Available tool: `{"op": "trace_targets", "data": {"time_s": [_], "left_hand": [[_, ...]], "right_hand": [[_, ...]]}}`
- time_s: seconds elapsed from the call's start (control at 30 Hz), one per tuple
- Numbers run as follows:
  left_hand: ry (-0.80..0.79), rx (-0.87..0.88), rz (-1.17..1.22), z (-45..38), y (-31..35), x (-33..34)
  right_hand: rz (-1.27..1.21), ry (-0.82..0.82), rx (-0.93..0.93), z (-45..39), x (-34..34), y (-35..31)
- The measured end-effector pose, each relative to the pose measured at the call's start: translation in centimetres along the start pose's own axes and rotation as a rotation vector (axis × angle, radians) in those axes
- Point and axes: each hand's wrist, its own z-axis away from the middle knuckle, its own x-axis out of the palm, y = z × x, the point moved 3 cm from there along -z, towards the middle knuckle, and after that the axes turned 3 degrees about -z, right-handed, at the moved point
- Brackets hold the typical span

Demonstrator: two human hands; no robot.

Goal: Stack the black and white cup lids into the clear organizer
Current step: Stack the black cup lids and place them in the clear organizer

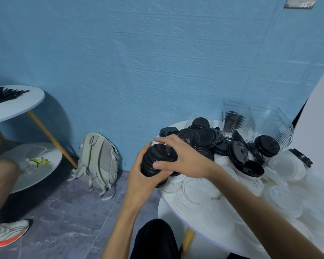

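A stack of black lids (156,158) is held just off the left edge of the round white table (173,212). My left hand (142,176) grips the stack from below and the left. My right hand (181,157) lies over its top, thumb on the near side and fingers curled round it. Loose black lids (206,137) are heaped at the back of the table. White lids (196,191) cover the front and right. The clear organizer (251,124) stands at the back right against the wall, with some black lids upright in its left slot.
A grey backpack (98,159) leans on the blue wall on the floor to the left. Farther left stands a two-tier white table (17,105) with black items on top. Another person's leg (2,174) and shoe (7,234) are at the left edge. My knee (155,238) is below.
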Motion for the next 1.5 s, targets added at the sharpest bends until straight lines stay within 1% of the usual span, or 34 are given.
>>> {"op": "trace_targets", "data": {"time_s": [0.1, 0.27, 0.3, 0.33, 0.37, 0.4, 0.43, 0.5, 0.53, 0.63, 0.7, 0.8, 0.93, 1.07, 1.3, 1.5], "left_hand": [[-0.005, 0.013, -0.005, -0.1, -0.2, 0.1], [0.005, 0.034, 0.009, -0.2, -0.1, 0.6], [0.007, 0.029, 0.026, -0.2, 0.0, 0.7], [0.011, 0.019, 0.04, -0.2, 0.0, 0.6], [0.017, 0.006, 0.05, -0.2, -0.1, 0.6], [0.022, -0.004, 0.059, -0.2, -0.1, 0.4], [0.03, -0.013, 0.07, -0.2, -0.1, 0.3], [0.041, -0.029, 0.085, -0.2, -0.2, 0.1], [0.044, -0.036, 0.088, -0.2, -0.3, -0.1], [0.036, -0.05, 0.09, -0.1, -0.4, -0.3], [0.029, -0.056, 0.088, -0.1, -0.5, -0.3], [0.029, -0.054, 0.08, -0.1, -0.5, -0.4], [0.043, -0.057, 0.092, 0.0, -0.3, -0.9], [0.069, -0.06, 0.105, 0.2, -0.3, -1.7], [0.102, -0.057, 0.079, 0.3, -0.7, -3.3], [0.107, -0.063, 0.061, 0.5, -1.1, -3.6]], "right_hand": [[-0.031, 0.048, 0.004, -0.1, 0.2, -0.2], [-0.055, 0.003, -0.014, -0.1, -0.1, -0.2], [-0.1, 0.014, 0.001, 0.0, -0.4, -0.1], [-0.151, 0.052, 0.027, 0.0, -0.7, 0.1], [-0.152, 0.114, 0.044, 0.0, -1.1, 0.4], [-0.063, 0.178, 0.051, 0.0, -1.6, 0.9], [0.074, 0.205, 0.051, 0.0, -1.9, 1.4], [0.322, 0.145, 0.063, 0.1, -2.3, 1.8], [0.389, 0.094, 0.067, 0.2, -2.3, 1.9], [0.496, -0.037, 0.046, 0.1, -1.7, 2.4], [0.571, -0.089, 0.02, -0.1, -1.0, 2.8], [0.69, -0.131, -0.015, -0.5, -0.2, 3.4], [0.748, -0.177, 0.02, -0.9, -0.2, 3.9], [0.72, -0.201, 0.049, -0.9, -0.1, 4.0], [0.565, -0.12, 0.064, 0.0, -0.6, 3.1], [0.532, -0.098, 0.052, 0.4, -0.3, 2.4]]}}
